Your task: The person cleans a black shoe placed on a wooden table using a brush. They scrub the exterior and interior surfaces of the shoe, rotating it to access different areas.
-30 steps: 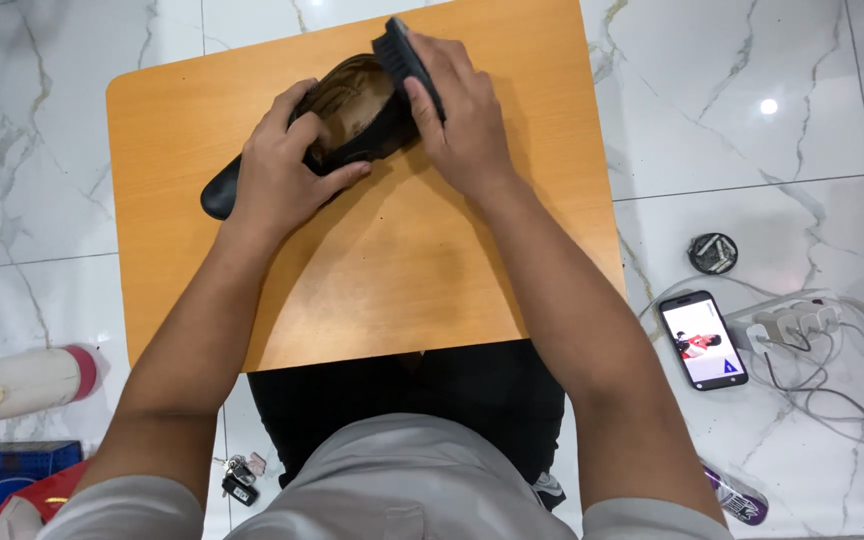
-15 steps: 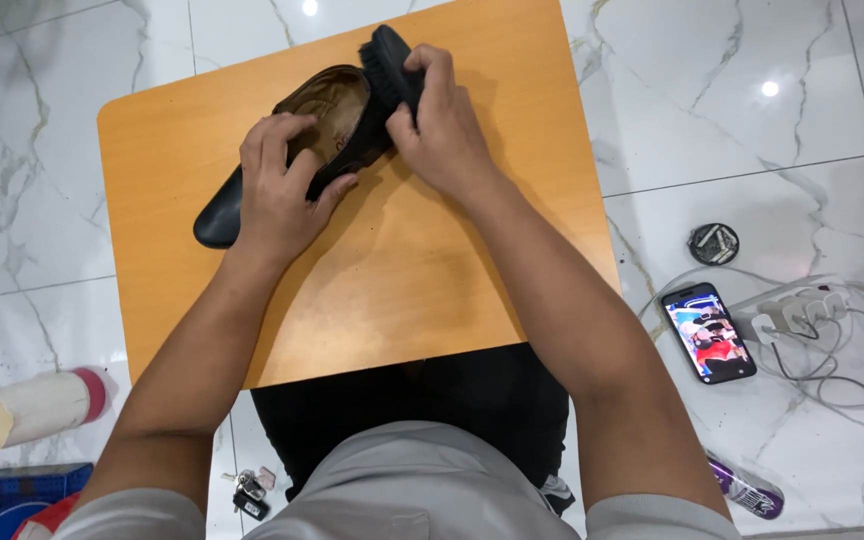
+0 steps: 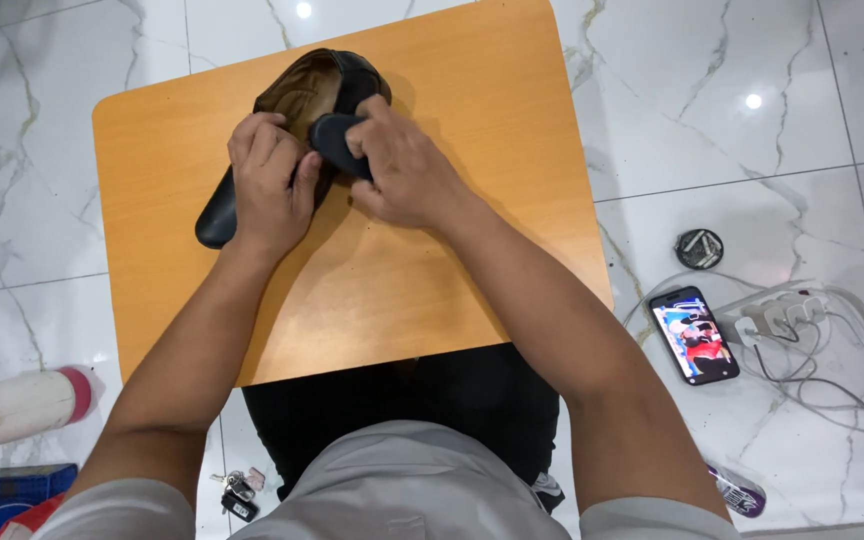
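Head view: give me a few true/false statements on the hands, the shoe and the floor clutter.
1. Both hands touch the black shoe. True: the left hand and right hand are on it.
2. The shoe lies on the floor. False: it rests on the wooden table.
3. A phone with a lit screen lies on the floor to the right. True.
4. The keys lie on the table. False: they are on the floor.
5. The right hand is empty. False: it grips a dark rounded piece at the shoe's opening.

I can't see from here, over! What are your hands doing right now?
Left hand pressing down on black shoe. Right hand gripping its dark insert. Both on wooden table. Nothing in the way.
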